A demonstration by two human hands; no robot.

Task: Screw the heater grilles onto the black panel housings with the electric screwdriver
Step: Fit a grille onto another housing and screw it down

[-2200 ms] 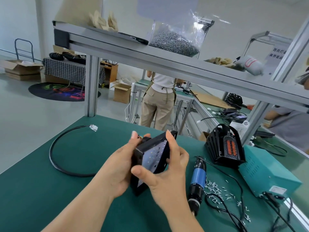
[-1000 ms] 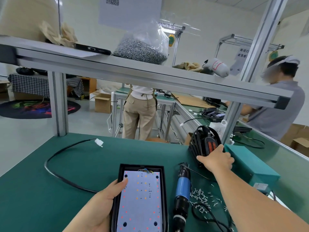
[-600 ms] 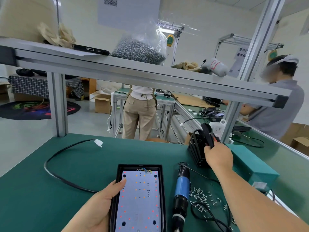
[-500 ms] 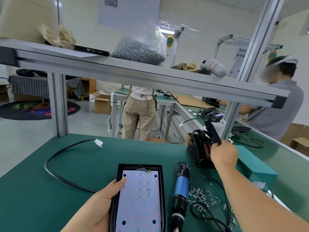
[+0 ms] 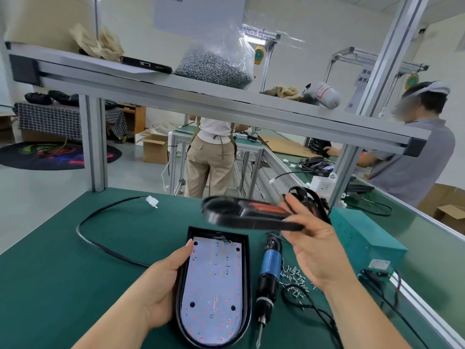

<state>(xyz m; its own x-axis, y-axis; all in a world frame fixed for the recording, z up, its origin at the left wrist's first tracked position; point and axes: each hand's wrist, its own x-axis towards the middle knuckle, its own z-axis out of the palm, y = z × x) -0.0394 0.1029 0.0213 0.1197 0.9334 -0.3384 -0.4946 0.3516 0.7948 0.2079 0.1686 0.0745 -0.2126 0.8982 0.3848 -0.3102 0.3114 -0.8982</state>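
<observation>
Heater grille, centre frame: we grasp one end in our right hand, flat above the black panel housing, for seating. Our left hand steadies that housing; its fingers are hidden, so we cannot tell their state.
</observation>
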